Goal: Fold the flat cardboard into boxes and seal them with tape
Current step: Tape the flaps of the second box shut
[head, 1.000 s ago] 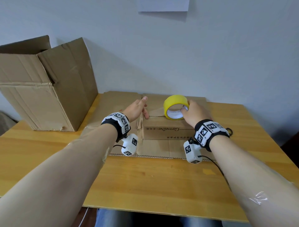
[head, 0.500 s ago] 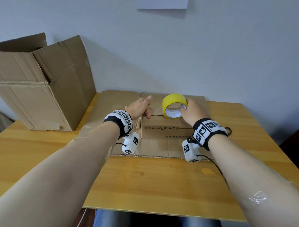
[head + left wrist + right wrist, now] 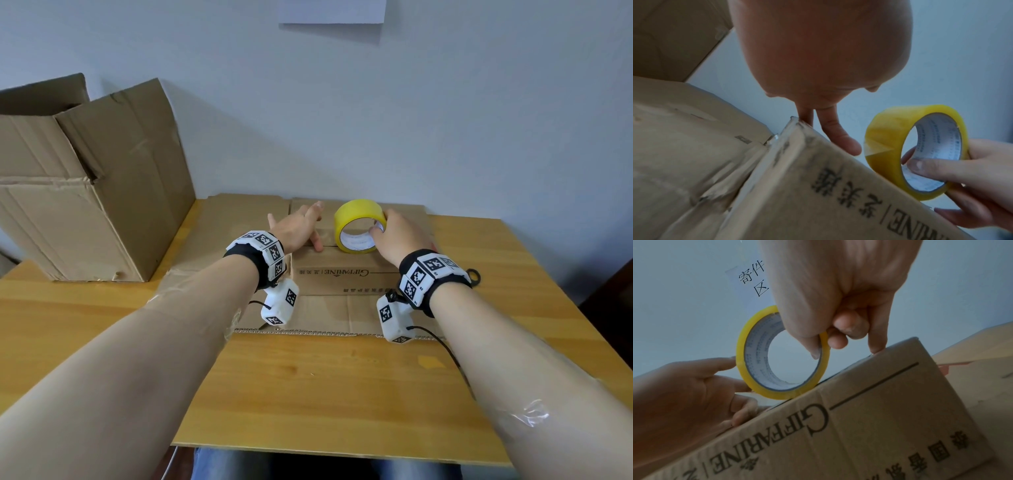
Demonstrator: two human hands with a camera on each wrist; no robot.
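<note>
A small brown cardboard box [image 3: 342,281] printed GIFFARINE stands on a flat cardboard sheet [image 3: 222,233] at the back of the table. A yellow tape roll [image 3: 358,214] stands upright on the box's top far edge. My right hand [image 3: 394,233] grips the roll, thumb inside the core [image 3: 920,164] and fingers over the outside. My left hand [image 3: 298,229] lies open on the box top just left of the roll, fingers straight. In the right wrist view the left hand [image 3: 684,394] touches the roll [image 3: 742,356] with one fingertip, above the box [image 3: 879,418].
A large open cardboard box [image 3: 85,212] stands at the left against the wall. The wooden table [image 3: 308,394] stretches toward me. A small black ring [image 3: 474,275] lies right of my right wrist. A paper sign [image 3: 332,12] hangs on the wall.
My left hand has left the upright flap at the box's left side and now lies flat on the box top beside the roll. The right hand and roll have hardly moved.
</note>
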